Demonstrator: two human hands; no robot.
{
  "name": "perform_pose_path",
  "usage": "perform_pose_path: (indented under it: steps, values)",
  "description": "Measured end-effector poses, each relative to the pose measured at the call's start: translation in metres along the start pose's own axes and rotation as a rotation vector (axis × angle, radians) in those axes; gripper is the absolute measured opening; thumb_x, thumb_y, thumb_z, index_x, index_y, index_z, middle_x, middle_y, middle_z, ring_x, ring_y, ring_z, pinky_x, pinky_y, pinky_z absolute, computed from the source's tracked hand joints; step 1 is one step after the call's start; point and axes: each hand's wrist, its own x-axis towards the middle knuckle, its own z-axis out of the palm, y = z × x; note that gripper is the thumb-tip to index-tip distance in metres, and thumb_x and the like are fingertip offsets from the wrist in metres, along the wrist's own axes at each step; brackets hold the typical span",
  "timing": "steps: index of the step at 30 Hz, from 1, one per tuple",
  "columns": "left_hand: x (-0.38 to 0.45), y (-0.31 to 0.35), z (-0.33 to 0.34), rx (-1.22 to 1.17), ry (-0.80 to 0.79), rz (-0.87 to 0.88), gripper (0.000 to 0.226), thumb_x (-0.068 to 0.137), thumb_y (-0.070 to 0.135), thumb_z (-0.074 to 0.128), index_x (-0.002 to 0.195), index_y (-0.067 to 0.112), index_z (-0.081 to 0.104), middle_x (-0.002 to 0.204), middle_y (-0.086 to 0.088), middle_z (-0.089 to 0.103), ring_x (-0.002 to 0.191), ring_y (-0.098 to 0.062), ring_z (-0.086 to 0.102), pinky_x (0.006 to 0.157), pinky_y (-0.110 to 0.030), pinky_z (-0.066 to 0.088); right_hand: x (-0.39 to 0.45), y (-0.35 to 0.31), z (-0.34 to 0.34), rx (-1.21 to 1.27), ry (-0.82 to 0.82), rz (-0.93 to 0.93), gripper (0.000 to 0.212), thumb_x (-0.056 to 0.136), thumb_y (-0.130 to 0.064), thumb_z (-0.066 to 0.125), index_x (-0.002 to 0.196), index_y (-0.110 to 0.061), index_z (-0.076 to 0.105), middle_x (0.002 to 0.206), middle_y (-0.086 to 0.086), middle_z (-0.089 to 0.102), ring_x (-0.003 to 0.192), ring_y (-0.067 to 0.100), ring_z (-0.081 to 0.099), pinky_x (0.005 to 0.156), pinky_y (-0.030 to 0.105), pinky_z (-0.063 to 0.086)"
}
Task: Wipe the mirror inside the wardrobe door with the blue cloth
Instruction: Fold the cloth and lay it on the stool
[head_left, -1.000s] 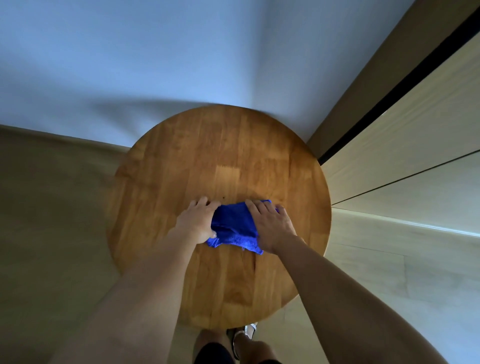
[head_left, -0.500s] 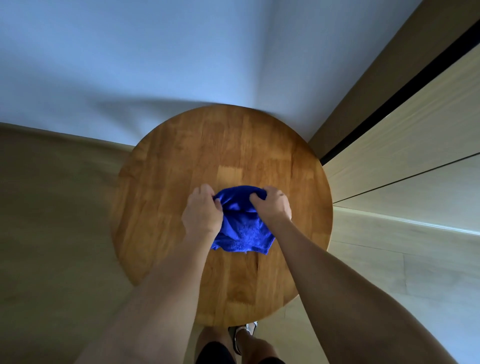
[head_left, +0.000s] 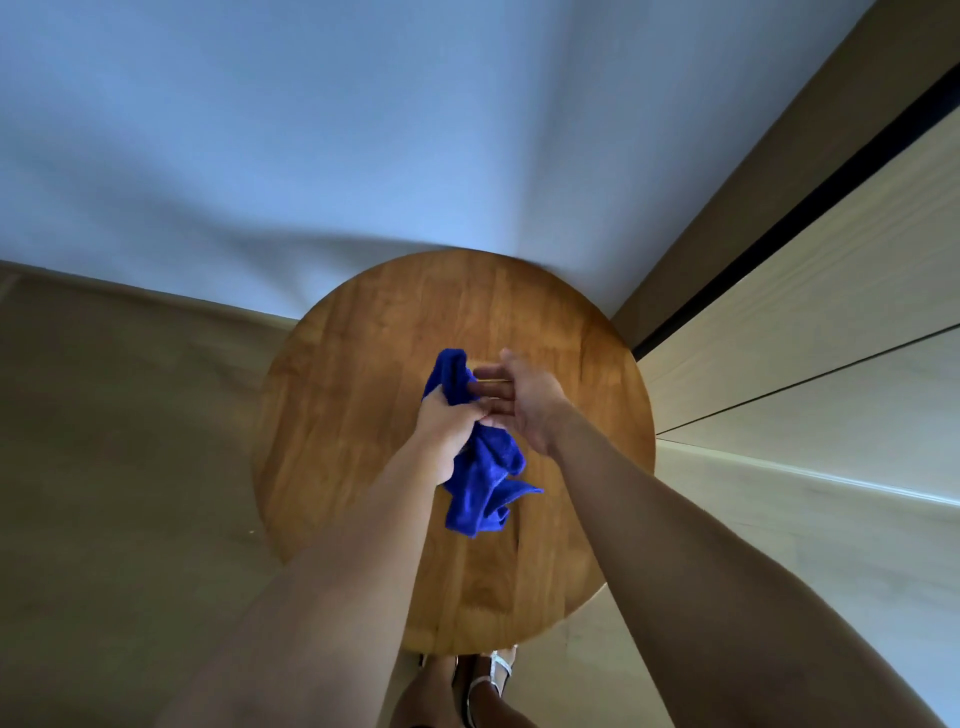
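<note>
Above the worktop (head_left: 363, 415), the blue cloth (head_left: 480, 467) is clamped in the left hand (head_left: 449, 421), ready for carrying; at 3 o'clock, the right hand (head_left: 519, 400) is spread apart.

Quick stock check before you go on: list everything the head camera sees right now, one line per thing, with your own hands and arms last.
blue cloth: one, deep blue, bunched and hanging from the left hand above the table.
round table: one, warm brown wood, centre of view, set against the wall.
wall: one, pale blue-white, behind the table.
floor: light wood planks, left and right of the table.
wardrobe panels: pale wood with dark seams, right side; no mirror shows.
sandal: one seen, light straps, below the table edge.
left hand: one, closed around the cloth.
right hand: one, open, fingers spread beside the cloth.
forearms: two, bare, reaching in from the bottom.
</note>
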Motion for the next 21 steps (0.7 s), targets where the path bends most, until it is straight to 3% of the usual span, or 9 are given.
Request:
perform_pose_path:
  steps: [2,4,6,9,13,17,21]
  values:
    - [-0.001,0.005,-0.004,-0.099,0.012,-0.048,0.02,0.092,0.002,0.051,0.107,0.013,0.06,0.097,-0.01,0.066,0.093,-0.028,0.064,0.079,-0.043,0.053,-0.002,0.006,0.004,-0.226,0.188,-0.153,0.02,0.094,-0.013,0.044,0.093,-0.012,0.065,0.093,0.009,0.07,0.069,0.016,0.063,0.063,0.027,0.054]
    - [-0.003,0.01,-0.009,-0.15,0.056,-0.06,0.025,0.095,0.003,0.045,0.118,0.009,0.054,0.105,-0.013,0.064,0.095,-0.029,0.062,0.076,-0.041,0.051,-0.003,0.012,0.001,-0.446,0.336,-0.26,0.021,0.088,-0.011,0.045,0.09,-0.019,0.065,0.087,0.002,0.067,0.07,0.015,0.06,0.066,0.031,0.053]
    - [-0.006,0.016,-0.015,-0.206,0.104,-0.056,0.024,0.096,0.007,0.043,0.119,0.007,0.052,0.101,-0.013,0.063,0.089,-0.026,0.062,0.074,-0.038,0.051,-0.005,0.017,-0.004,-0.528,0.26,-0.267,0.016,0.087,-0.023,0.052,0.097,-0.02,0.064,0.091,-0.001,0.064,0.081,0.016,0.059,0.076,0.036,0.054]
    - [-0.008,0.028,-0.019,-0.335,0.128,-0.032,0.02,0.098,0.011,0.043,0.116,0.007,0.052,0.1,-0.013,0.064,0.086,-0.024,0.064,0.066,-0.033,0.052,-0.011,0.02,-0.004,-0.653,0.08,-0.268,0.049,0.081,-0.047,0.064,0.121,-0.021,0.052,0.112,-0.005,0.056,0.099,0.014,0.055,0.082,0.033,0.051]
    - [-0.012,0.033,-0.019,-0.379,0.077,0.005,0.023,0.094,0.022,0.057,0.109,0.005,0.058,0.101,-0.015,0.068,0.092,-0.025,0.066,0.077,-0.034,0.055,-0.019,0.022,0.011,-0.74,-0.04,-0.321,0.054,0.077,-0.037,0.069,0.124,-0.025,0.044,0.106,-0.004,0.057,0.091,0.012,0.058,0.076,0.03,0.052]
    - [-0.02,0.028,-0.025,-0.301,-0.039,0.022,0.016,0.09,0.016,0.062,0.105,0.016,0.061,0.103,-0.007,0.069,0.095,-0.017,0.065,0.082,-0.029,0.049,-0.02,0.02,0.017,-0.727,-0.032,-0.272,0.023,0.093,-0.026,0.052,0.105,-0.009,0.061,0.079,0.002,0.059,0.067,0.015,0.054,0.065,0.03,0.045]
    - [-0.027,0.021,-0.027,-0.256,-0.074,-0.015,0.019,0.097,0.01,0.047,0.106,0.017,0.063,0.105,-0.009,0.068,0.098,-0.021,0.064,0.078,-0.031,0.05,-0.021,0.019,0.019,-0.707,0.016,-0.194,0.035,0.098,-0.032,0.041,0.072,-0.012,0.05,0.074,0.005,0.049,0.062,0.016,0.045,0.059,0.03,0.038]
